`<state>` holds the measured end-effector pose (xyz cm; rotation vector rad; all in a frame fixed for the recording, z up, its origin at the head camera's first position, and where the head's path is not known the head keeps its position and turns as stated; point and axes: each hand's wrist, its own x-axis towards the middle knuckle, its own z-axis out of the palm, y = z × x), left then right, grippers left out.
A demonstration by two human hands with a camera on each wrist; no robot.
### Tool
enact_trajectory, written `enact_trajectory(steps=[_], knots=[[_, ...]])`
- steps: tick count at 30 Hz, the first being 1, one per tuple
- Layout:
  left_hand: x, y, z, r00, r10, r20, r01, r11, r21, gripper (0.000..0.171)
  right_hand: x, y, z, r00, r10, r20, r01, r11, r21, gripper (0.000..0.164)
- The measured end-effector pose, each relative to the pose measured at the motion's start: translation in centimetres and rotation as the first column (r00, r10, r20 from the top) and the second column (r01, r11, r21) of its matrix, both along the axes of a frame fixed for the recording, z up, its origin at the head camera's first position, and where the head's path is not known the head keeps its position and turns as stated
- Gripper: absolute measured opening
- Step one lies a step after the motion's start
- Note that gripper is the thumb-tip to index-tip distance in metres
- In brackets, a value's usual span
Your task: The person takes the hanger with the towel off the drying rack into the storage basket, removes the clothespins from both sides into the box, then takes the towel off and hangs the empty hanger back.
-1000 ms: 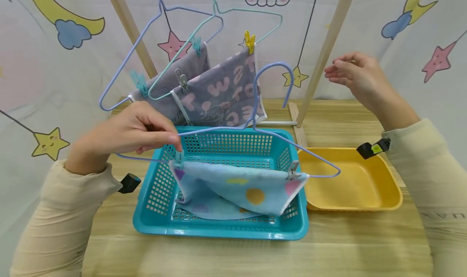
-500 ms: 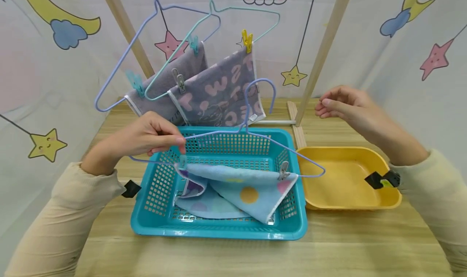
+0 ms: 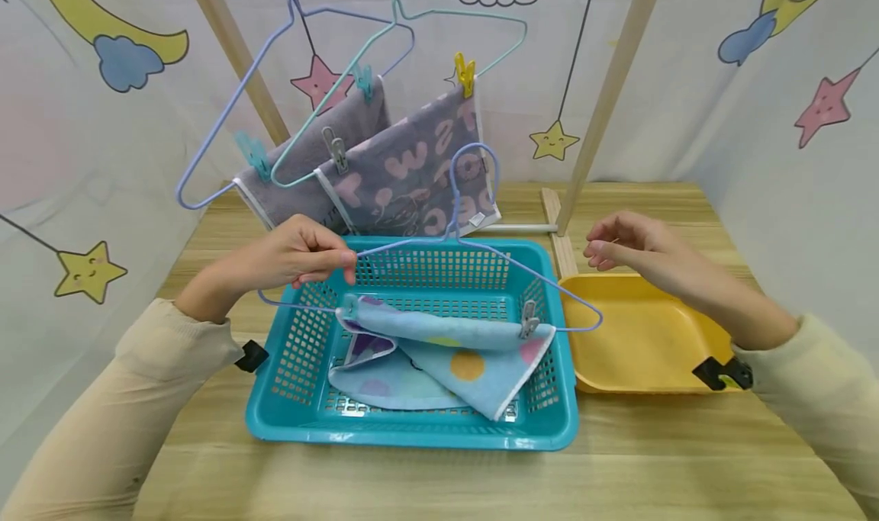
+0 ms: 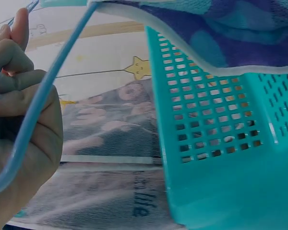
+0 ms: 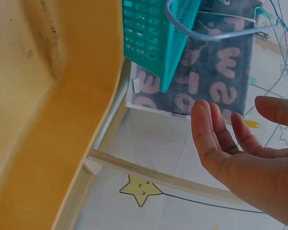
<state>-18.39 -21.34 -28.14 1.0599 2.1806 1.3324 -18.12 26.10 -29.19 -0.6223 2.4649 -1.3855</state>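
Your left hand (image 3: 291, 254), at ten o'clock from the teal basket, grasps one arm of a lilac-blue hanger (image 3: 455, 201), thumb and fingers pinching the wire. Your right hand (image 3: 632, 245), at two o'clock, is released; its fingers curve loosely in the air near the far edge of a yellow tray (image 3: 639, 338).

The hanger you hold has its hook pointing to twelve o'clock. A light blue dotted cloth (image 3: 446, 353) is pegged to its lower bar by a teal clip (image 3: 350, 306) at the cloth's nine o'clock end and a grey clip (image 3: 529, 320) toward its three o'clock end. The cloth hangs folded over the teal basket (image 3: 412, 435); you cannot tell whether it touches the basket floor.

The tray sits at three o'clock, just beside the basket. Beyond the basket, between eleven and twelve, a grey lettered towel (image 3: 426, 166) hangs pegged to a mint hanger (image 3: 481, 15), its yellow clip (image 3: 465, 75) at the upper corner. Behind it, toward eleven, a second grey towel (image 3: 357, 120) hangs from another blue hanger (image 3: 254, 65). Basket and tray rest on a wood-grain table (image 3: 343, 483).
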Motion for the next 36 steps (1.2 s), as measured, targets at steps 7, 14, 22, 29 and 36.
enact_trajectory(steps=[7,14,22,29,36], knots=[[-0.5,-0.5,-1.6,0.991,0.133,-0.032,-0.135,0.988,-0.079,0.029,0.4,-0.3,-1.1,0.999,0.035,0.022,-0.035,0.999,0.022,0.022],[-0.4,-1.6,-2.6,0.985,0.162,-0.055,-0.168,0.976,-0.137,0.022,0.7,-0.4,-2.1,0.997,0.052,0.053,-0.054,0.998,0.022,0.022],[0.2,-2.7,-3.6,0.981,0.172,-0.094,-0.19,0.953,-0.237,0.031,0.8,-0.5,-2.1,0.996,0.076,0.048,-0.077,0.997,0.018,0.022],[0.7,-3.0,-4.4,0.968,0.196,-0.16,-0.231,0.942,-0.245,0.03,1.1,-0.9,-2.1,0.994,0.093,0.054,-0.094,0.996,0.011,0.021],[1.3,-3.2,-5.1,0.947,0.215,-0.237,-0.279,0.917,-0.285,0.028,1.7,-1.2,-1.9,0.993,0.114,0.044,-0.115,0.993,0.035,0.02]])
